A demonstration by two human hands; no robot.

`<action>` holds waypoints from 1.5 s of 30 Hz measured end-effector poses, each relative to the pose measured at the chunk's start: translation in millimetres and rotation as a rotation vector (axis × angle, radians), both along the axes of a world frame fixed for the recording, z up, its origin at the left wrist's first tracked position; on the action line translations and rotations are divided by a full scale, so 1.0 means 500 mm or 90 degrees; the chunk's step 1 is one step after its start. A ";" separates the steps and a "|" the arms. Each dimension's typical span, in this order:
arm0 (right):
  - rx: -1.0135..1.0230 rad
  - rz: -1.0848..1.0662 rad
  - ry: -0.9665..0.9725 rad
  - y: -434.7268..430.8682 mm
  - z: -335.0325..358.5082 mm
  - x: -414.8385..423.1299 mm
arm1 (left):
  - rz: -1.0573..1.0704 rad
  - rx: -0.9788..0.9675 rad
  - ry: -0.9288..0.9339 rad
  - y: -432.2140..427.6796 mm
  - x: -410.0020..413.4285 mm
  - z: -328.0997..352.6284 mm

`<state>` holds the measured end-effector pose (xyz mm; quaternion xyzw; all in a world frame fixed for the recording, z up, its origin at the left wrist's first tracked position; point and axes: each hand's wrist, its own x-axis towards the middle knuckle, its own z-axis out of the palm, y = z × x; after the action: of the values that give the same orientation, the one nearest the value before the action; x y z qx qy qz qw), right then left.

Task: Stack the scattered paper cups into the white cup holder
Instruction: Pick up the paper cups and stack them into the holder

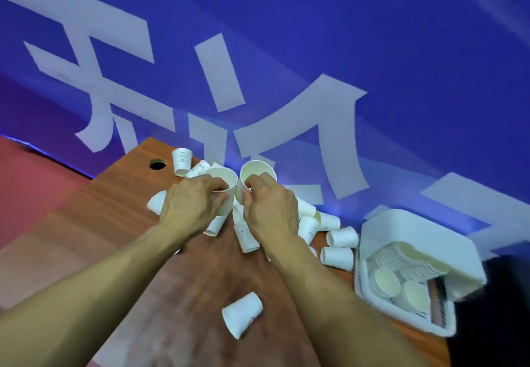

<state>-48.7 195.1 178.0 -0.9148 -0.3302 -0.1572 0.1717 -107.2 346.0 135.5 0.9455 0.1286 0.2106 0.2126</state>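
Reaching forward side by side over the wooden surface [129,194], both forearms stretch out with the backs of the hands up. The left grip [192,206] pinches the rim of one paper cup [226,176]. The right grip [269,209] clasps a second cup [258,169] just beside it. Loose cups [242,315] lie scattered around. The white cup holder [401,229], stacks inside, sits at the right.

White paper cups [337,256] lie scattered, mostly on their sides, with a lone cup [242,315] nearest. Two gripped cups [258,170] sit side by side, mouths up. The white cup holder [415,232], at right, contains nested stacks [401,255].
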 end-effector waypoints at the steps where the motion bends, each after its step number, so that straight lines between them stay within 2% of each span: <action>1: 0.008 -0.011 -0.011 -0.041 0.004 0.000 | -0.017 0.001 -0.006 -0.037 0.005 0.007; 9: -0.017 -0.169 -0.061 -0.347 0.029 0.015 | -0.179 0.049 -0.062 -0.325 0.068 0.052; 16: -0.085 -0.285 -0.035 -0.583 0.041 0.034 | -0.289 0.020 -0.068 -0.544 0.133 0.058; 18: -0.092 -0.294 -0.010 -0.635 0.034 0.041 | -0.311 0.044 -0.055 -0.594 0.150 0.050; 20: -0.093 -0.302 0.010 -0.675 0.024 0.044 | -0.312 0.120 -0.053 -0.636 0.169 0.035; 23: -0.137 -0.327 0.033 -0.721 0.005 0.053 | -0.310 0.203 -0.061 -0.687 0.192 0.015; 31: -0.163 -0.343 0.019 -0.761 -0.037 0.102 | -0.310 0.191 -0.059 -0.741 0.238 -0.018; 40: -0.109 -0.390 -0.061 -0.797 -0.125 0.141 | -0.349 0.193 0.016 -0.754 0.273 -0.066; 45: -0.060 -0.405 0.009 -0.827 -0.191 0.153 | -0.376 0.163 0.022 -0.773 0.274 -0.096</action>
<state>27.9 -218.4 82.7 -0.9801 -0.0337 -0.1811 0.0737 29.6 -40.4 87.6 0.9644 -0.1752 0.1384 0.1417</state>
